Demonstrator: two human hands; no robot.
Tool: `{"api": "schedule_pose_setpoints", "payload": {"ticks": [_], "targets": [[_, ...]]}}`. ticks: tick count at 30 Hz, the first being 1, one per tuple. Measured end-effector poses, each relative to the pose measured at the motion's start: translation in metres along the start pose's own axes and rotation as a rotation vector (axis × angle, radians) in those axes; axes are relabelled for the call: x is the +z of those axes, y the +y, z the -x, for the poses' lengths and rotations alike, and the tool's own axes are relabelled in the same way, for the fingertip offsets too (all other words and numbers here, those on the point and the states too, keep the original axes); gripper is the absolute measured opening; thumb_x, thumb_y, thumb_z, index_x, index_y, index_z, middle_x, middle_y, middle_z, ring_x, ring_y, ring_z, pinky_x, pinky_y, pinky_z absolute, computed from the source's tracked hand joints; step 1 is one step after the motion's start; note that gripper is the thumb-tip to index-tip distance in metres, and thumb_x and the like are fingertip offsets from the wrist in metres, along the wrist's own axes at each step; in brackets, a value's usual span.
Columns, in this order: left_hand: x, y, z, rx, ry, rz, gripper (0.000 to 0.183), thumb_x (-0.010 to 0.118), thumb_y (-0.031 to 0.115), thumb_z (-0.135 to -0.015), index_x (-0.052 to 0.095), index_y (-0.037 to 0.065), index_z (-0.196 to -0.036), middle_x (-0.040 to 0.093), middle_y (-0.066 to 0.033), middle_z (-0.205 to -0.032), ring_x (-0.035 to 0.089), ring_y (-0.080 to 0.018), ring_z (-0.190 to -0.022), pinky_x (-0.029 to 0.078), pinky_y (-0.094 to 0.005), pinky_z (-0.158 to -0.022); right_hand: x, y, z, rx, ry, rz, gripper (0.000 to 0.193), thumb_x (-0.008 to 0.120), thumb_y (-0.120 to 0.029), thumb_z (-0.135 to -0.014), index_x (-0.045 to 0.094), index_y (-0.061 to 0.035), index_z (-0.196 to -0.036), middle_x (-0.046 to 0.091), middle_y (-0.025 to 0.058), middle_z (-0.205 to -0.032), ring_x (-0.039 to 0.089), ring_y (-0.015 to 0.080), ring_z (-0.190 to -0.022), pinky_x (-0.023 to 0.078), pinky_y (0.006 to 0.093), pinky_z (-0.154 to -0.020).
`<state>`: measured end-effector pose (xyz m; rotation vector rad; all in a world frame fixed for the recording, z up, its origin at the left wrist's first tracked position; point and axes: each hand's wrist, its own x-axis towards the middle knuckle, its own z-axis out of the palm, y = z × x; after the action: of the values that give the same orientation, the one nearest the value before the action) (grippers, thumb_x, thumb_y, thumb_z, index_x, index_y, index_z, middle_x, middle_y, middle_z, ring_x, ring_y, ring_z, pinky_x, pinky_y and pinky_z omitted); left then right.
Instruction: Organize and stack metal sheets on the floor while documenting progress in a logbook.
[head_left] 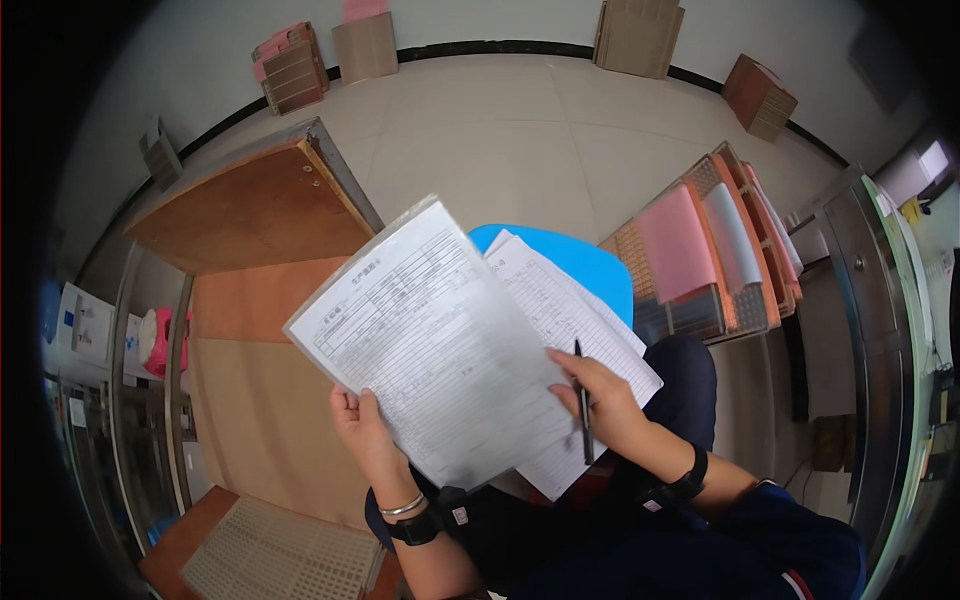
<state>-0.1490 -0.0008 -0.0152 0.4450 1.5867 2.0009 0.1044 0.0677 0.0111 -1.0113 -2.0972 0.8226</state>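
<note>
A printed form in a clear plastic sleeve [430, 350] is held up tilted in front of me. My left hand [365, 430] grips its lower left edge between thumb and fingers. On the opposite edge, my right hand [605, 400] has its thumb and fingertips at the sleeve. That same hand also holds a black pen [585, 420], pointing up and down across the fingers. Behind the sleeve lie several loose handwritten sheets [560, 310], partly hidden by it. They rest over a blue stool seat [595, 270] and reach toward my lap.
To the left stands a wooden board structure [260, 215] with a brown panel [270, 410] below it. A perforated beige board [285, 550] lies near left. At right are upright perforated boards draped with pink sheets [680, 240], beside a metal cabinet [860, 270]. Board stacks [640, 38] lean on the far wall.
</note>
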Motion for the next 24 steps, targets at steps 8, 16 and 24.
{"api": "schedule_pose_setpoints", "payload": {"ticks": [8, 16, 24], "targets": [[-0.010, 0.001, -0.005, 0.024, 0.067, -0.043, 0.028, 0.041, -0.004, -0.085, 0.049, -0.005, -0.111, 0.058, -0.0103, -0.106, 0.054, -0.0136, -0.094, 0.040, -0.0255, -0.086, 0.017, -0.005, 0.006, -0.117, -0.104, 0.128, 0.054, 0.064, -0.008, -0.078, 0.046, -0.0108, -0.129, 0.048, 0.0087, -0.068, 0.052, 0.0242, -0.054, 0.045, 0.0344, -0.047], [-0.012, 0.001, -0.006, 0.018, 0.055, -0.036, 0.025, 0.043, -0.005, -0.084, 0.051, -0.005, -0.108, 0.059, -0.0094, -0.102, 0.054, -0.0134, -0.090, 0.040, -0.0244, -0.084, 0.017, -0.003, 0.004, -0.116, -0.135, 0.149, 0.047, 0.062, -0.002, -0.076, 0.052, -0.0091, -0.122, 0.049, 0.0073, -0.069, 0.054, 0.0225, -0.058, 0.047, 0.0330, -0.051], [0.040, 0.003, 0.024, 0.361, -0.137, -0.518, 0.051, 0.050, 0.000, -0.084, 0.036, 0.001, -0.133, 0.039, -0.0174, -0.134, 0.048, -0.0253, -0.111, 0.035, -0.0346, -0.097, -0.033, 0.039, -0.003, 0.227, 0.205, 0.057, 0.008, 0.063, -0.009, -0.084, 0.059, -0.0025, -0.087, 0.055, 0.0039, -0.064, 0.047, 0.0066, -0.056, 0.040, 0.0217, -0.053]]}}
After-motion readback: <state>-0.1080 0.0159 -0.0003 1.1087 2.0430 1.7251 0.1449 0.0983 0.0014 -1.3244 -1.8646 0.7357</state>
